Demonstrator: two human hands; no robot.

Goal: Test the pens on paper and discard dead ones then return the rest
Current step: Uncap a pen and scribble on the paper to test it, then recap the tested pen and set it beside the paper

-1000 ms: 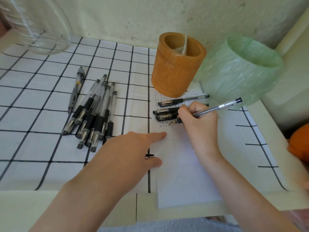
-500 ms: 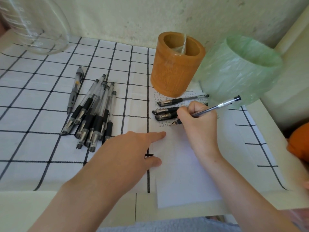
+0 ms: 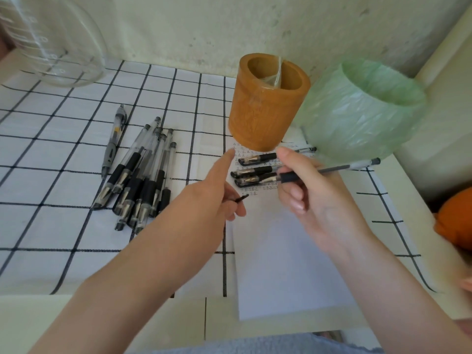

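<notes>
The right hand (image 3: 314, 200) is closed around a pen (image 3: 329, 172), pinching its black grip between thumb and fingers, with the barrel running out to the right and its tip pointing left; the tip itself is lost among the pens behind it. The left hand (image 3: 204, 200) is partly closed, forefinger stretched forward, and pinches a small black cap (image 3: 241, 198) between thumb and fingers; most of the cap is hidden in the hand.

Under and just beyond the right hand lies a white sheet of paper (image 3: 286, 264), its far end covered in rows of small marks too fine to read. Three capped pens (image 3: 252, 172) lie across that marked part, between the two hands, their far ends hidden behind the right hand's fingers.

Left of the left hand, a loose pile of uncapped pens (image 3: 143, 175) lies on the checked cloth (image 3: 51, 226), so overlapped that a count is unsure; one grey pen (image 3: 113, 141) lies apart on its far side.

Beyond the hands stands a brown pen holder (image 3: 265, 108), holding only a scrap of clear wrapping as far as can be seen. To the right of it sits a bin lined with a green bag (image 3: 357, 111); its contents are out of sight. A clear glass vessel (image 3: 51, 42) at the far left and an orange object (image 3: 457, 221) at the right are both cut off by the frame.
</notes>
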